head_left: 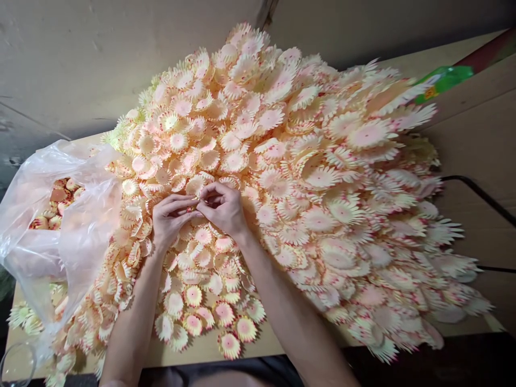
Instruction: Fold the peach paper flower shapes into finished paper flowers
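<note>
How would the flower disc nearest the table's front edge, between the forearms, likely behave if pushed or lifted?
The flower disc probably weighs little, since it looks thin. Its finely cut rim may bend or tear easily. Lying roughly flat on the tabletop, it would likely slide rather than roll.

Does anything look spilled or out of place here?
Two things, perhaps: at lower right, the flower-shaped pieces spill past the table's front edge; and at upper right, a bright green item pokes out, its color unlike the pale pile.
</note>
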{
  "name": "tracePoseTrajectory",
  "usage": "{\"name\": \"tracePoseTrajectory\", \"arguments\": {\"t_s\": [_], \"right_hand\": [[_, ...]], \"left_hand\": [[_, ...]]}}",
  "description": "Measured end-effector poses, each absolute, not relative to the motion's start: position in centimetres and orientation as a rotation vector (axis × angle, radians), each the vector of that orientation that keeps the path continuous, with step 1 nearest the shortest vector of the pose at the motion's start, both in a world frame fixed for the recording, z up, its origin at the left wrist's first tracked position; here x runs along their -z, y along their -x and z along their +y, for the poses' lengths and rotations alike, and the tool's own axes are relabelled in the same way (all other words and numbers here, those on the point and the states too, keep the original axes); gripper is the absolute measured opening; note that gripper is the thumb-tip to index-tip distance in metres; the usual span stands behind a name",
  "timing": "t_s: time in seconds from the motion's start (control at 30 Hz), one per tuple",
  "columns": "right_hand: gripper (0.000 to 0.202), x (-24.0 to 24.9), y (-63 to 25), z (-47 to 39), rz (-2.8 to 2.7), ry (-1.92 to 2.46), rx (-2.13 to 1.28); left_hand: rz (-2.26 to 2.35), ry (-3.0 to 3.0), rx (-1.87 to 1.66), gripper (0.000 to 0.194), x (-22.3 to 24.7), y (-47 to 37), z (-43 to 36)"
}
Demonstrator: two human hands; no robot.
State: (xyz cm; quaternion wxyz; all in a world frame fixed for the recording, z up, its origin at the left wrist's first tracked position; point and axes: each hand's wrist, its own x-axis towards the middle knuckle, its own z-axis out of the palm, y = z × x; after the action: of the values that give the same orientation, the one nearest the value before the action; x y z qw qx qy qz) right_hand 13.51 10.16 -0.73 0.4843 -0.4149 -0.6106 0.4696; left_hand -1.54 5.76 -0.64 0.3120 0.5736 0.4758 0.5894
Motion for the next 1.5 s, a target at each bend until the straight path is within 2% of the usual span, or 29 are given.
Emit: {"name": "tracePoseTrajectory", "arguments": {"t_s": [0.4, 0.5, 0.67, 0.73, 1.1, 1.5], "right_hand": [[0.007, 0.8, -13.5, 10.3, -1.190, 1.157, -1.131], [0.008, 1.0, -13.8, 10.8, -1.139, 1.157, -1.085], [0.014, 0.6, -14.0, 10.8, -1.352, 1.049, -0.962], [0.014, 0.3, -14.1, 10.6, -1.345, 1.037, -0.929], [0.021, -0.6, -14.6, 10.1, -1.269, 0.830, -1.525], [0.021, -0.4, -14.5, 10.4, -1.300, 0.875, -1.476]], "left_hand": [[1.193, -1.492, -1.677, 0.013, 0.6, 1.1, 5.5], [1.247, -1.445, -1.749, 0.020, 0.7, 1.1, 5.3], [1.277, -1.301, -1.616, 0.046, 0.6, 1.2, 5.5], [1.213, -1.284, -1.598, 0.049, 0.6, 1.2, 5.6], [1.085, -1.287, -1.574, 0.047, 1.0, 1.3, 5.7], [1.130, -1.278, -1.583, 0.048, 0.6, 1.1, 5.9]]}}
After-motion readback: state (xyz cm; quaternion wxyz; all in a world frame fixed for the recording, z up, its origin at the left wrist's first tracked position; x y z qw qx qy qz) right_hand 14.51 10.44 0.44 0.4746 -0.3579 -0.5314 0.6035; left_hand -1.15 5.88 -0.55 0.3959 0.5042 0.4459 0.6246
